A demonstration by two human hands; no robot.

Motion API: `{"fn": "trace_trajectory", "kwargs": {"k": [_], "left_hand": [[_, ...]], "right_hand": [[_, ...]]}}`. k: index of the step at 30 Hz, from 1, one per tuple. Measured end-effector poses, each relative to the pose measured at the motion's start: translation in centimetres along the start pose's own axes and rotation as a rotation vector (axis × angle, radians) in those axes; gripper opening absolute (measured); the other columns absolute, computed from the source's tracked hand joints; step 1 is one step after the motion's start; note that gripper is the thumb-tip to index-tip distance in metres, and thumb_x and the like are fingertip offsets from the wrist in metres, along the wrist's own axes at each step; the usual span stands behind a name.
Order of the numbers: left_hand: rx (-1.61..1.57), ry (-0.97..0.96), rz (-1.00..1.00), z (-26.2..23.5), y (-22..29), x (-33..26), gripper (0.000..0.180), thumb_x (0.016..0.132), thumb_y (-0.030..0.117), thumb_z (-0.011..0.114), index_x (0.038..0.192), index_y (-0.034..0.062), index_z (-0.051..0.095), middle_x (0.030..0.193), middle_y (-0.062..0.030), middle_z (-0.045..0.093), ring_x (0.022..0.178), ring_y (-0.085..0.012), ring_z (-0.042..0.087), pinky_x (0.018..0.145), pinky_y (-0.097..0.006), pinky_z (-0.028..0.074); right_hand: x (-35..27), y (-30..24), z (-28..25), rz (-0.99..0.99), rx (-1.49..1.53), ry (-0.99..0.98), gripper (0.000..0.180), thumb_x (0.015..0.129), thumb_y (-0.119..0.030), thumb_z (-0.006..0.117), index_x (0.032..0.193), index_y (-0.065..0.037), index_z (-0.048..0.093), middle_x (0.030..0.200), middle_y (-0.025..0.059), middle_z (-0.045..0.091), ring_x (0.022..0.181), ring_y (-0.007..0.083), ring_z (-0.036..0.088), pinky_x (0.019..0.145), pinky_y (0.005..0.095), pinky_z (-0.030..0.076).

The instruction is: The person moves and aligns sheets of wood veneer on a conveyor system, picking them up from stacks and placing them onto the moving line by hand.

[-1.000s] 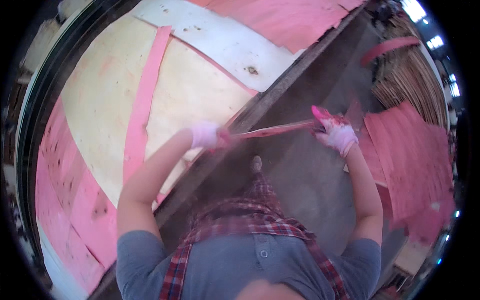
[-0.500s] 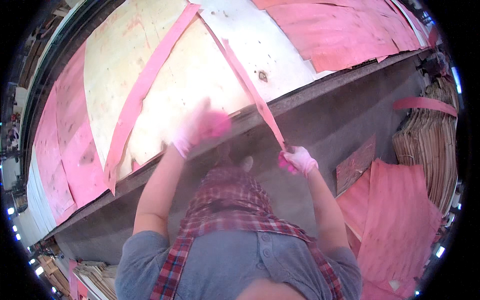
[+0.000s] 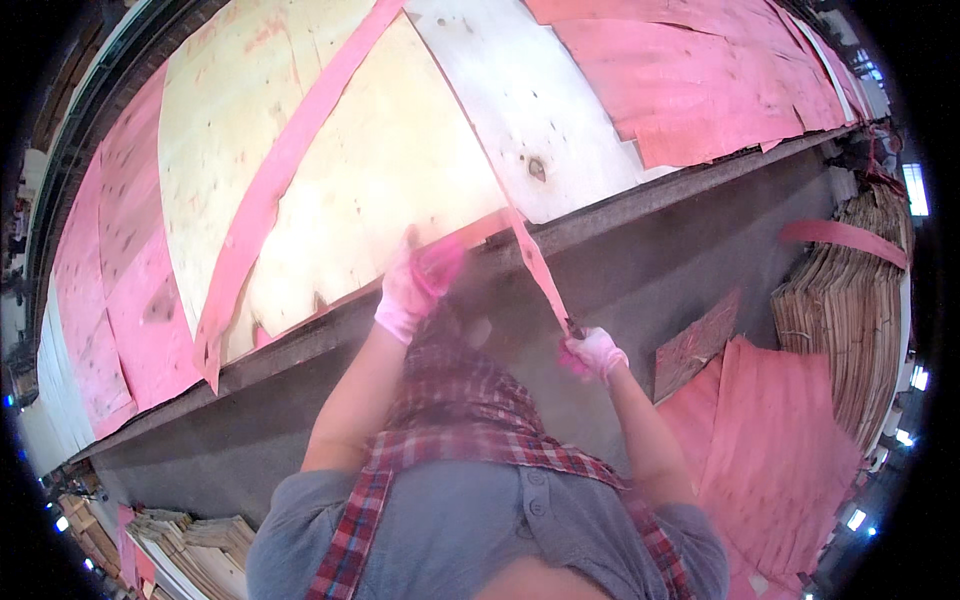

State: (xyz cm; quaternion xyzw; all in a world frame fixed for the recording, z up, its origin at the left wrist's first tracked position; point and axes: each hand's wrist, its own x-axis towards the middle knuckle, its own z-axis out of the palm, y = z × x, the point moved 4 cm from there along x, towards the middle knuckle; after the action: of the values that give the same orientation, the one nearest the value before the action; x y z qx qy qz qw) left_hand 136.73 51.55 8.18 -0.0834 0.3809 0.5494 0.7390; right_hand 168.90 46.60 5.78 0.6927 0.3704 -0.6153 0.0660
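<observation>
My right hand (image 3: 597, 352), in a white glove with pink fingers, is closed around the lower end of a narrow pink veneer strip (image 3: 537, 267). A small dark piece shows at its fingertips, too small to name. The strip rises from the hand to the table edge. My left hand (image 3: 408, 296), gloved alike, is at the near edge of a pale veneer sheet (image 3: 370, 170). Its fingers are smeared by motion, so whether it grips the edge is unclear. Another long pink strip (image 3: 262, 205) lies slantwise across the pale sheet.
Pink veneer sheets (image 3: 690, 90) cover the table's right side, beside a whitish sheet (image 3: 520, 110). The raised table edge (image 3: 640, 200) runs across in front of me. At right stand a veneer stack (image 3: 840, 310) and leaning pink sheets (image 3: 770, 430). More stacked veneer (image 3: 190, 540) lies lower left.
The strip in my right hand no longer reaches far over the sheets; its upper part has come down to the table edge. My left hand has moved right along the edge.
</observation>
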Motion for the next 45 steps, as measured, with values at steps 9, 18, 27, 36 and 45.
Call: {"fn": "trace_trajectory", "kwargs": {"k": [9,18,27,36,45], "left_hand": [[0.110,-0.146,-0.201,-0.9,0.4,0.9,0.062,0.086,0.053,0.047,0.117,-0.0006,0.051,0.105,-0.0151,0.062,0.089,-0.0259,0.062,0.075,-0.037,0.053],[0.756,-0.148,-0.718,-0.5,3.4,1.5,0.060,0.087,0.052,0.046,0.103,-0.0031,0.060,0.097,-0.0154,0.064,0.090,-0.0265,0.063,0.079,-0.037,0.051],[2.332,-0.166,0.854,12.7,9.3,19.0,0.054,0.084,0.040,0.048,0.125,0.0046,0.044,0.131,-0.0178,0.038,0.121,-0.0309,0.037,0.101,-0.040,0.033],[2.411,-0.107,0.817,9.8,7.0,21.4,0.056,0.081,0.031,0.048,0.127,0.0022,0.034,0.129,-0.0181,0.039,0.118,-0.0354,0.036,0.097,-0.045,0.036],[2.331,-0.277,0.896,8.1,7.8,23.3,0.045,0.079,0.035,0.053,0.119,0.0140,0.049,0.128,-0.0165,0.042,0.117,-0.0337,0.039,0.097,-0.042,0.035]], "right_hand": [[13.1,-18.5,-0.1,-0.129,-0.212,-0.078,0.027,0.082,-0.028,0.055,0.075,-0.003,0.062,0.063,0.0060,0.060,0.042,0.0147,0.049,0.037,0.0307,0.038],[14.2,-25.2,0.0,-0.068,-0.141,-0.040,0.022,0.071,-0.016,0.056,0.059,0.001,0.060,0.052,0.0123,0.056,0.036,0.0162,0.046,0.033,0.0301,0.032],[17.3,-26.1,0.1,-0.056,-0.261,-0.194,0.061,0.079,-0.057,0.044,0.068,0.001,0.059,0.057,0.0098,0.058,0.043,0.0207,0.049,0.042,0.0351,0.038],[9.1,-18.4,-2.4,-0.040,0.213,-0.305,0.037,0.084,-0.029,0.058,0.107,-0.001,0.054,0.077,0.0069,0.065,0.047,0.0101,0.054,0.041,0.0223,0.041],[12.3,-17.7,1.5,-0.007,0.424,-0.043,0.020,0.086,-0.015,0.048,0.092,0.001,0.058,0.073,0.0106,0.066,0.048,0.0115,0.057,0.038,0.0221,0.039]]}}
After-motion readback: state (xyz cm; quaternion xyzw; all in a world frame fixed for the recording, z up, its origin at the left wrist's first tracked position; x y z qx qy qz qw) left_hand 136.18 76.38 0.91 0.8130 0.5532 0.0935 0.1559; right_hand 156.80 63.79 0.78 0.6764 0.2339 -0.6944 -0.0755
